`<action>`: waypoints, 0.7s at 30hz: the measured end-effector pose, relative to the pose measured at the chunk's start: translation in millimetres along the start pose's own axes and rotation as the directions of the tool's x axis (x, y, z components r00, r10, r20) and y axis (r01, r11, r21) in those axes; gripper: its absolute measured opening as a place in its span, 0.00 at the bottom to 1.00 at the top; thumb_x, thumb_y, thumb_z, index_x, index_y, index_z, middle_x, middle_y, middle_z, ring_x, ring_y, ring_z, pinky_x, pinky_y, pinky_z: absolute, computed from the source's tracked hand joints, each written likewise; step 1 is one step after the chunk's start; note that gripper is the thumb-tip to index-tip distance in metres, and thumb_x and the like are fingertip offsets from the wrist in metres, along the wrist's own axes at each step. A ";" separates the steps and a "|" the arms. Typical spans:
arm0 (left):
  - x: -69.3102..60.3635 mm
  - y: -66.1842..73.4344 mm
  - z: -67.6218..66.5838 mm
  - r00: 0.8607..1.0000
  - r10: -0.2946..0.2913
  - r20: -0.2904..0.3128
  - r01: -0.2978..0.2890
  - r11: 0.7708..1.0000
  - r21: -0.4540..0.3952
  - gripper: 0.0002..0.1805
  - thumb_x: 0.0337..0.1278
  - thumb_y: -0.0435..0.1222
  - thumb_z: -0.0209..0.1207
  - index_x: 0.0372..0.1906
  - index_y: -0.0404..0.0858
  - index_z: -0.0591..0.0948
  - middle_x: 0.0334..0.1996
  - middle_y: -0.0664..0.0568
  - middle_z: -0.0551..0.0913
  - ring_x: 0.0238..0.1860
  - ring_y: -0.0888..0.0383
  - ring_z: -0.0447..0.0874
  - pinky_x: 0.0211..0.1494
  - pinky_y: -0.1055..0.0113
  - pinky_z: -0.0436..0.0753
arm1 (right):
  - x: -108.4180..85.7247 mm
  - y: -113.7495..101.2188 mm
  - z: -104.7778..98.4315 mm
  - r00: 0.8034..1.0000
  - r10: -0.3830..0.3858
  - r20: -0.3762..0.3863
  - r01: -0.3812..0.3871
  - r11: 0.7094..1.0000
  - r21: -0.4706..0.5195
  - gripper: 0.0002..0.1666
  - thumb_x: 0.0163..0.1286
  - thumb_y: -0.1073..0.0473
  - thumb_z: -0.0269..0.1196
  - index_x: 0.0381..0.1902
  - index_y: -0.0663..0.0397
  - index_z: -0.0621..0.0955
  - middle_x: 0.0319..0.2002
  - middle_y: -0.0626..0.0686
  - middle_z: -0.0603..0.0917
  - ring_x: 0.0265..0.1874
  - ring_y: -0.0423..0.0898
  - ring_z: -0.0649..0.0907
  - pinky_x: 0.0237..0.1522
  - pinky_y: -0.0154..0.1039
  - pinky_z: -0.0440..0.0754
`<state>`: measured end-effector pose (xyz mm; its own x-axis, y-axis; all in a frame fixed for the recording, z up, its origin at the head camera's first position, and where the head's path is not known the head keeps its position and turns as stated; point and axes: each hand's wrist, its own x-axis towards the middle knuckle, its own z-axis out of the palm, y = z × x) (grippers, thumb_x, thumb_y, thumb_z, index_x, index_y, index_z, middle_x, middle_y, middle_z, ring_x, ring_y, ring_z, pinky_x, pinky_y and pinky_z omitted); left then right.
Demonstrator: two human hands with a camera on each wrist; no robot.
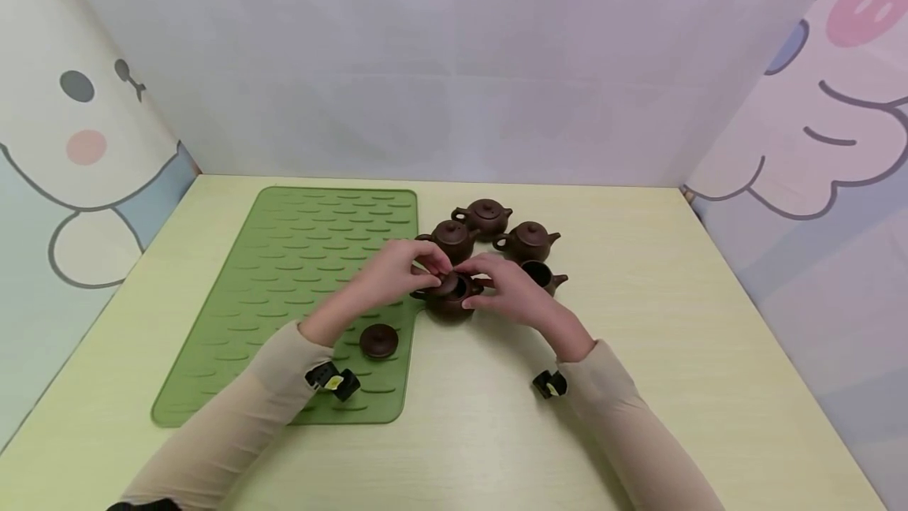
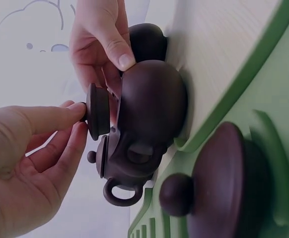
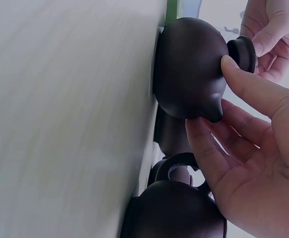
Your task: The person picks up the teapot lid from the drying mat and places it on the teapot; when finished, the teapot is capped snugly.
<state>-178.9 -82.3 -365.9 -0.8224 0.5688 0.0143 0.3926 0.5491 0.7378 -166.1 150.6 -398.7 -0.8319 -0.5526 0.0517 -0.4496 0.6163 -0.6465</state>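
Observation:
Near the middle of the table stands a dark brown teapot point(image 1: 448, 310) with its mouth uncovered. My left hand point(image 1: 400, 273) pinches a round teapot lid point(image 2: 99, 111) by its knob, just over that mouth. The lid is tilted and apart from the seat, as the left wrist view shows. My right hand point(image 1: 512, 290) holds the same teapot at its spout side, thumb on the rim and fingers about the spout point(image 3: 213, 108). A second lid point(image 1: 379, 341) lies knob up on the green mat point(image 1: 284, 290), below my left wrist.
Behind the hands stand three lidded teapots point(image 1: 486, 217). Another teapot point(image 1: 541, 276) without a lid is to the right, partly behind my right hand. The mat covers the table's left part, and pale table surface point(image 1: 674, 322) stretches to the right.

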 end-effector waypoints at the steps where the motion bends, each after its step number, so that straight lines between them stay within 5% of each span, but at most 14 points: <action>1: 0.9 0.3 0.7 1.000 0.001 -0.001 -0.001 1.000 0.003 0.09 0.59 0.29 0.66 0.44 0.41 0.85 0.42 0.52 0.87 0.45 0.58 0.85 0.49 0.65 0.86 | 0.2 0.0 0.0 1.000 0.003 0.002 -0.003 1.000 0.001 0.29 0.62 0.56 0.72 0.61 0.50 0.80 0.58 0.52 0.82 0.59 0.48 0.79 0.59 0.46 0.81; 21: 11.7 1.4 12.8 1.000 0.020 0.011 -0.021 0.999 0.042 0.09 0.57 0.28 0.67 0.43 0.39 0.85 0.41 0.51 0.88 0.44 0.57 0.86 0.48 0.66 0.85 | 0.6 0.8 0.3 1.000 0.006 -0.009 -0.006 1.000 -0.023 0.26 0.62 0.56 0.73 0.58 0.52 0.81 0.57 0.54 0.82 0.59 0.49 0.79 0.61 0.47 0.80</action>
<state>-182.7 -67.1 -373.3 -0.8098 0.5863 0.0219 0.4263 0.5624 0.7085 -166.9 150.6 -399.4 -0.8373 -0.5439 0.0552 -0.4522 0.6322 -0.6292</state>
